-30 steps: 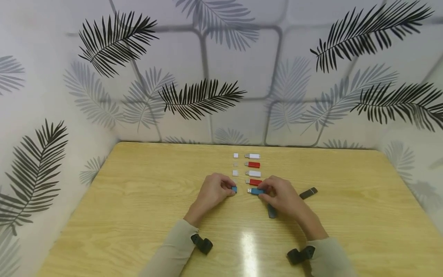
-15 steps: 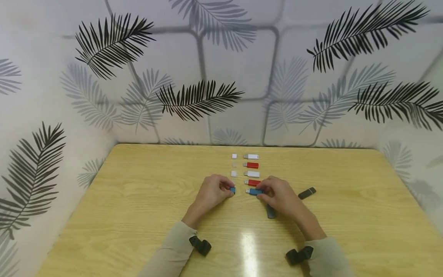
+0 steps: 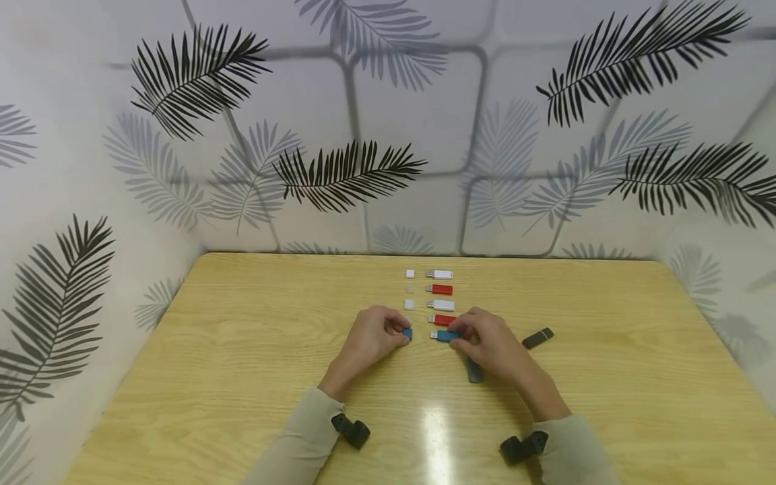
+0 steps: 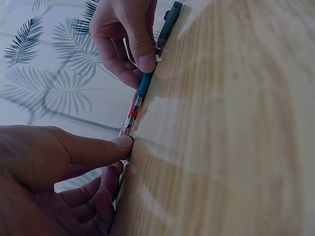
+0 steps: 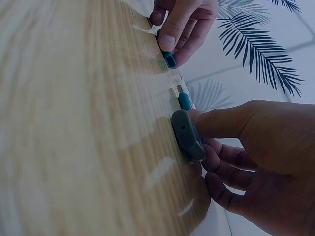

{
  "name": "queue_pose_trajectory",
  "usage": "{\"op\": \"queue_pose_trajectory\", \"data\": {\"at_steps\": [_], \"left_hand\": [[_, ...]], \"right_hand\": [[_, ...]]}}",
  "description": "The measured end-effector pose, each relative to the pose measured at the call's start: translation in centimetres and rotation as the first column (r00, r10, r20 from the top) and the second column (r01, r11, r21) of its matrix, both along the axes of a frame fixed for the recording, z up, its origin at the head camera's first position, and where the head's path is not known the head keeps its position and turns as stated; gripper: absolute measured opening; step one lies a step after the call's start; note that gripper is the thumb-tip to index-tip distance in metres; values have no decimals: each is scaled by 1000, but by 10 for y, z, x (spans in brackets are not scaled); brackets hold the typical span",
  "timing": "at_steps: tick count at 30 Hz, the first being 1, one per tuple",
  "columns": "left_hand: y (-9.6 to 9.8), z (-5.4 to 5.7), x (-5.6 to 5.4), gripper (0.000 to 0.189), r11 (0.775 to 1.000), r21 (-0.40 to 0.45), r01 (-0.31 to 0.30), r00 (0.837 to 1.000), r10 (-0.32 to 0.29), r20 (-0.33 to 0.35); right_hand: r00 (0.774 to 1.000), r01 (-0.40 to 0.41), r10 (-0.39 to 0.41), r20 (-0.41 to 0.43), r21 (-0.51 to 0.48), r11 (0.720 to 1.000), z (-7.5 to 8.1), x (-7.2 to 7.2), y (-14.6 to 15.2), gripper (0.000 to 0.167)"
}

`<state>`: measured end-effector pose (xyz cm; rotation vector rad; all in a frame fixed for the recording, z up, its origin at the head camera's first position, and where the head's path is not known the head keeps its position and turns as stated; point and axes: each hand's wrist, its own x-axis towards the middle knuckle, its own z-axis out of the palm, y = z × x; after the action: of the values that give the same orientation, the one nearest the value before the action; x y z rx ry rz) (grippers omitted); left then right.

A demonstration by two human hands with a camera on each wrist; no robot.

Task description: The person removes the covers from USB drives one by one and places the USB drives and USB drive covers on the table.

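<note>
My left hand [image 3: 371, 337] pinches a small blue USB stick cap [image 3: 408, 333] between thumb and fingers at the tabletop; its hollow end shows in the right wrist view. Just to the right, my right hand [image 3: 490, 342] pinches the back end of a blue USB stick [image 3: 445, 335], whose metal plug points left at the cap. A short gap separates the two pieces. Under the right hand lies a dark grey USB stick [image 3: 475, 370], partly hidden by that hand and seen end-on beside the thumb in the right wrist view [image 5: 187, 135].
Beyond the hands, uncapped sticks lie in a column: a white one [image 3: 442, 275], a red one [image 3: 442, 289], another white [image 3: 444, 306] and another red [image 3: 442, 320]. White caps [image 3: 409, 304] and clear ones line up to their left. A black USB stick [image 3: 537, 337] lies at right.
The head view has shifted slightly, so the whole scene sits a little further left. Both hands keep the same hold on the cap and the stick.
</note>
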<state>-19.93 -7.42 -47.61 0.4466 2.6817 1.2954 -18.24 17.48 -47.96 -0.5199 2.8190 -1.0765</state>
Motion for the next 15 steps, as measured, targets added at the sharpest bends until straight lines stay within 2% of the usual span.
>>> {"op": "queue_pose_trajectory", "data": {"at_steps": [7, 15], "left_hand": [[-1, 0, 1, 11, 1000, 8, 3, 1000, -3, -9], [-4, 4, 3, 16, 1000, 26, 17, 1000, -17, 17]], "right_hand": [[1000, -2, 2, 12, -11, 1000, -1, 1, 3, 16], [1000, 5, -5, -10, -46, 999, 4, 2, 9, 16]]}}
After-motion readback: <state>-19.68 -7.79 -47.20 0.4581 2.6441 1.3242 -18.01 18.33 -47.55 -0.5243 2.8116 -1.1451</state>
